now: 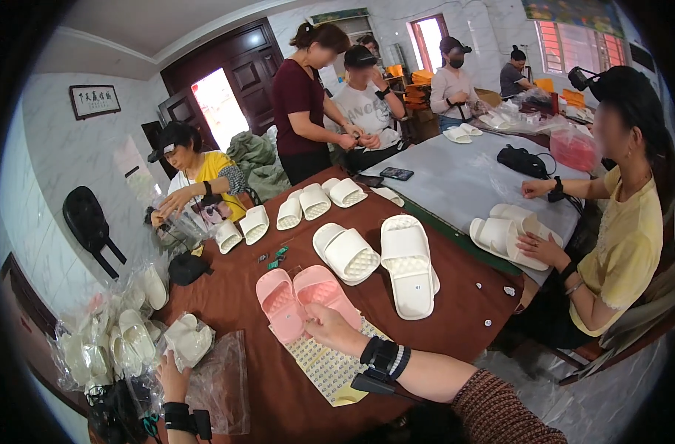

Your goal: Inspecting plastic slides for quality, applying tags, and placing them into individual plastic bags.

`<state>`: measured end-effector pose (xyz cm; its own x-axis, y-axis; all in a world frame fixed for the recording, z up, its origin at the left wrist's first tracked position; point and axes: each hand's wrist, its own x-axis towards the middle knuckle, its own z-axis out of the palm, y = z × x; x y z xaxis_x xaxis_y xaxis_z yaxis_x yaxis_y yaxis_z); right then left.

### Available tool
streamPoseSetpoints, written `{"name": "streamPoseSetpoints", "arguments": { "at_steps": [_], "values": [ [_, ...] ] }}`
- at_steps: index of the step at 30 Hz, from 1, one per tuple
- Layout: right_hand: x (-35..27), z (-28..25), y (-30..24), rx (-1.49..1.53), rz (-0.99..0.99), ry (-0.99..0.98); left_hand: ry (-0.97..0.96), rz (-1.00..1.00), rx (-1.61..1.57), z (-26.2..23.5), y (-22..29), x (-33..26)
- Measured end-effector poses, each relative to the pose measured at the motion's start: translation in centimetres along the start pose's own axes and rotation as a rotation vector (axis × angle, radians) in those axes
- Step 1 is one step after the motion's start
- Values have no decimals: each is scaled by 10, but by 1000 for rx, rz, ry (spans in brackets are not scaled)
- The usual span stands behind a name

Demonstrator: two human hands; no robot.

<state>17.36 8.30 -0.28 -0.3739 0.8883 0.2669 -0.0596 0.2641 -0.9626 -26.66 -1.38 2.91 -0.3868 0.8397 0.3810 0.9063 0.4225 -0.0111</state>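
Note:
A pair of pink slippers (278, 300) lies at the middle of the brown-covered table. My right hand (334, 329) is closed on the near end of the pair, thumb and fingers at the sole. Under the slippers lies a yellowish sheet of small round stickers (330, 370). At the lower left, my left hand (175, 381) has its fingers bent at a clear plastic bag (223, 392), just below a bagged pair of white slippers (189, 340). Its fingertips are partly hidden. Larger white slippers (346, 254) sit beyond the pink ones, one with a round size sticker.
More white slippers (254, 224) line the table's far edge. Bagged slippers (134, 337) pile up at the left. A black pouch (189, 268) and small green items (278, 257) lie nearby. Co-workers surround the tables; one at right touches white slippers (511, 233) on the grey table (441, 166).

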Motion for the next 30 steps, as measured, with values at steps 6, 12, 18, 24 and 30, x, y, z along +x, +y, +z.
{"name": "streamPoseSetpoints", "arguments": {
  "at_steps": [6, 12, 18, 24, 30],
  "values": [
    [2, 2, -3, 73, 55, -23, -113, 31, 3, -1, -2, 9],
    [-2, -1, -14, 71, 36, 6, 166, -15, -159, 18, -13, 17],
    [-2, -3, -5, 101, 61, -31, 332, -118, -297, 26, -36, 32],
    [1, 1, 4, 112, 34, -9, 479, -103, -620, 20, -60, 44],
    [-4, -5, -17, 112, 91, -9, 543, -264, -899, -25, -31, 45]
  ]
}}
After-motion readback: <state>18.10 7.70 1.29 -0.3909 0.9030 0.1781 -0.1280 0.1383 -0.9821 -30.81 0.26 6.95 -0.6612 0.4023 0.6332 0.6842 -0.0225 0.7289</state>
